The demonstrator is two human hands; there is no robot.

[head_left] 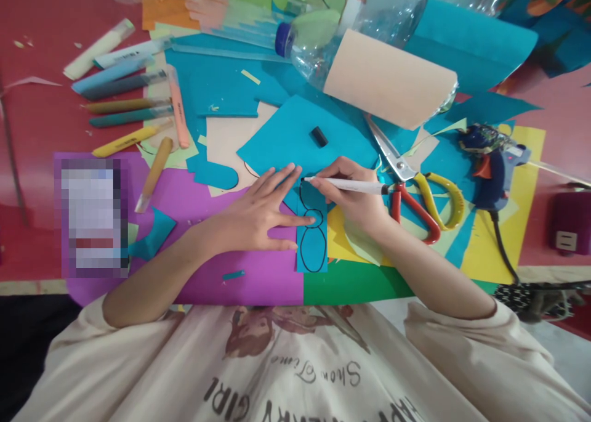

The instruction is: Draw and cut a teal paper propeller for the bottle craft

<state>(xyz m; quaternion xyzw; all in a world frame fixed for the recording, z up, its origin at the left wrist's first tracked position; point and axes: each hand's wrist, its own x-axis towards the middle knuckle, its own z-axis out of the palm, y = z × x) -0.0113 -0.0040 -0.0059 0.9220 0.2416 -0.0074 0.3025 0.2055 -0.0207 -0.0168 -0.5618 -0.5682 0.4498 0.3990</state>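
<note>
My right hand point(355, 194) grips a white marker point(355, 185), its tip touching a narrow blue paper strip point(303, 265). Black outlines on the strip show an oval at the near end, a small circle in the middle and a partly drawn curve at the far end. Lying flat with fingers spread, my left hand point(265, 215) presses on the strip and the purple paper point(212, 274) beside it. A black marker cap point(319, 137) rests on a larger blue sheet point(286, 132) just beyond my hands.
Scissors point(406, 175) with red and yellow handles lie right of my right hand. Farther right is a glue gun point(496, 169). A plastic bottle wrapped in peach paper point(390, 77) lies at the back. Several markers point(124, 105) and a blurred-out phone point(95, 215) are at left.
</note>
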